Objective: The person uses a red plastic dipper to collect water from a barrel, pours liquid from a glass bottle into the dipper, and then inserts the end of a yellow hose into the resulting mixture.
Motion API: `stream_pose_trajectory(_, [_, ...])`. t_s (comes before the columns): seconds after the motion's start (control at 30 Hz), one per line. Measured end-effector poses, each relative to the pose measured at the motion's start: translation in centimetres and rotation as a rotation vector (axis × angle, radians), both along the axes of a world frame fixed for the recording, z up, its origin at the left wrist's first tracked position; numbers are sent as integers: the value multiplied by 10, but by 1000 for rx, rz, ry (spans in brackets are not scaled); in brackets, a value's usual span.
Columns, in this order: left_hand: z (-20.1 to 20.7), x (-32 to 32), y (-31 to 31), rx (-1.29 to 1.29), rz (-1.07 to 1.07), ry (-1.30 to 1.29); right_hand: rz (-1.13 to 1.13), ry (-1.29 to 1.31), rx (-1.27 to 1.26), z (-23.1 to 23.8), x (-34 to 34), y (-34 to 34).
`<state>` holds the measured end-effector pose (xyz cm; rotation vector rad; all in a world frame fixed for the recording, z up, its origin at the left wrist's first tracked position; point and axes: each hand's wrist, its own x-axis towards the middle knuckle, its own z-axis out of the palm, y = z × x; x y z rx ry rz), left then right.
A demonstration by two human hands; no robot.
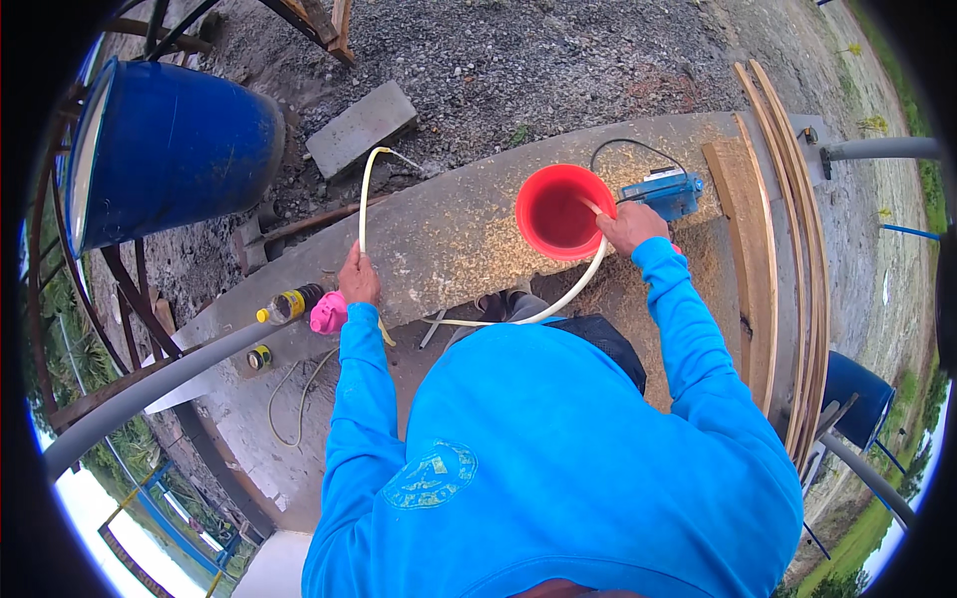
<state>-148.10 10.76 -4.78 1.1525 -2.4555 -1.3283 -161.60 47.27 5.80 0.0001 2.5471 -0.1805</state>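
My left hand [361,276] is closed around a pale yellow hose [365,204]. Beyond it the hose rises and bends right, with a thin whitish streak at its tip. A crumpled pink cloth-like thing [327,313] sits beside my left wrist. My right hand [635,227] grips another stretch of pale hose at the rim of a red bucket [525,231]. That hose dips into the bucket, which holds dark reddish liquid or shadow. Behind my right hand lies a blue power planer [663,195] with a black cord.
Wood shavings [459,239] cover the concrete ledge. Long wooden boards [788,259] lie at the right. A concrete block [361,130] rests on gravel near a big blue barrel [179,154]. A yellow-capped bottle [289,304] and a small can [259,357] stand left of my arm, by a grey pipe [159,389].
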Motion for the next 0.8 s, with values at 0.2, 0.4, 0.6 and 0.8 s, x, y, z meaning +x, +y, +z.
stream_pose_trajectory(0.2, [2,0,-1,-31,3,-50,5,0,5,2,1,0])
stream_pose_trajectory(0.4, [0,1,-1,-40,-6,-18,8,-4,10,4,0,-2])
stream_pose_trajectory(0.6, [4,0,0,-31,1,-35,7,-3,-7,5,0,-2])
stream_pose_trajectory(0.8, [8,0,0,-15,5,-24,11,-10,-12,4,0,-3])
